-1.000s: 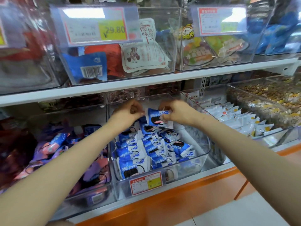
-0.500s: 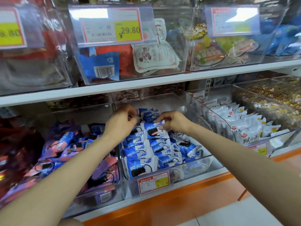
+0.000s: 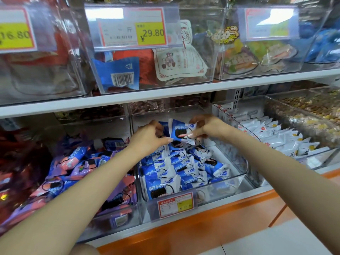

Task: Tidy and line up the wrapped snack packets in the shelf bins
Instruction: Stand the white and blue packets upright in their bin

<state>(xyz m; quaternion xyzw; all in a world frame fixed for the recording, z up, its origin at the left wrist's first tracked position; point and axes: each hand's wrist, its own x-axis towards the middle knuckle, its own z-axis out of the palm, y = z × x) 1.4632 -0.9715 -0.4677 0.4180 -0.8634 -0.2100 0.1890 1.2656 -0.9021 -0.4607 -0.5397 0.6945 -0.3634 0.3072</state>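
Head view: both hands pinch one glossy blue-and-white packet (image 3: pixel 179 132), left hand (image 3: pixel 150 138) at its left edge, right hand (image 3: pixel 206 127) at its right, above the clear plastic bin (image 3: pixel 237 178) of crinkled, pillow-shaped packets. Above this bin a yellow tag (image 3: pixel 132 27) reads 29.80.

both hands have risen from the packets in the clear middle bin (image 3: pixel 239 173). the right hand (image 3: pixel 206 127) now holds a blue-and-white packet (image 3: pixel 181 131) up above the rows in that bin, where half a second ago its fingers pressed down on one lying among them. the left hand (image 3: pixel 150 138) has come up to the raised packet's left edge, fingertips touching it.
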